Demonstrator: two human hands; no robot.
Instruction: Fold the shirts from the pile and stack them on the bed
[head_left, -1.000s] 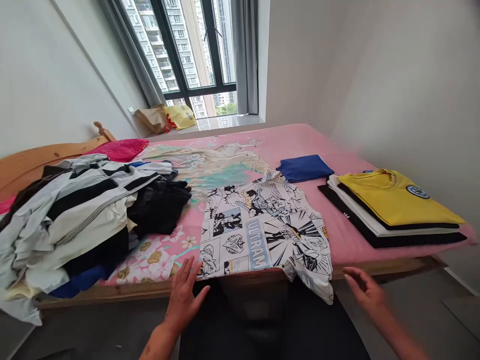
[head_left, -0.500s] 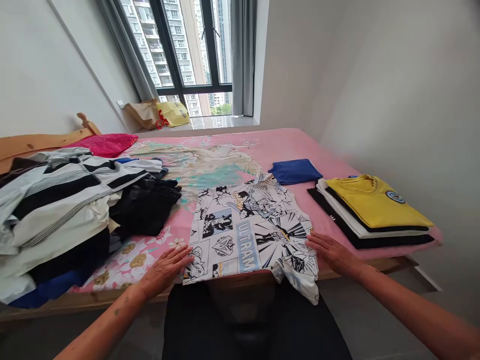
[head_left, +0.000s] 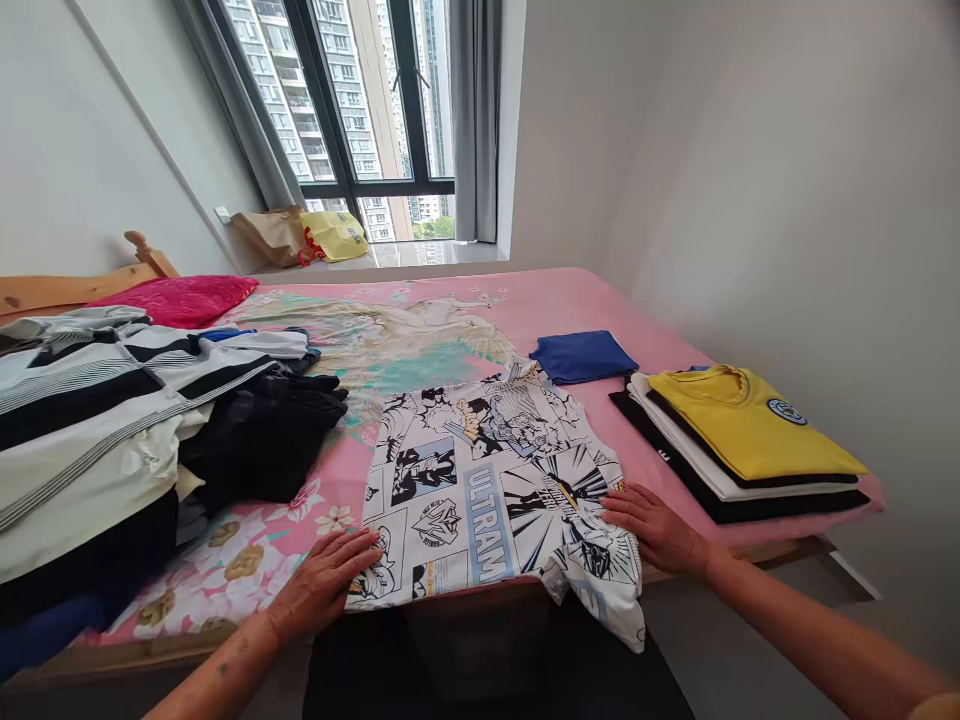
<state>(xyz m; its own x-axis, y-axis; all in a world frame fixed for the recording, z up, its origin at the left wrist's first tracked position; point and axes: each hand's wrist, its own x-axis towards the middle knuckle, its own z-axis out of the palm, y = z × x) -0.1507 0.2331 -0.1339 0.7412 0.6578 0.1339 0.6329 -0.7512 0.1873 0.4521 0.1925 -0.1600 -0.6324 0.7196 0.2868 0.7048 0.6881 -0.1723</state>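
Note:
A white shirt (head_left: 457,480) with a comic print and the letters "ULTRAM" lies spread at the near edge of the bed. Its lower right corner, bunched, hangs over that edge. My left hand (head_left: 324,575) rests flat on the shirt's left side, fingers stretched out. On the right side of the shirt, my right hand (head_left: 652,525) lies with its fingers extended over the cloth. Neither hand grips anything.
A loose heap of clothes (head_left: 97,430) covers the bed's left side. To the right lies a folded stack with a yellow shirt (head_left: 739,425) on top. A folded blue garment (head_left: 583,357) sits behind the white shirt. Bags (head_left: 334,237) stand on the windowsill.
My view has shifted slightly, so the bed sits lower in the picture. My right hand reaches a little further onto the shirt; the shirt stays spread out.

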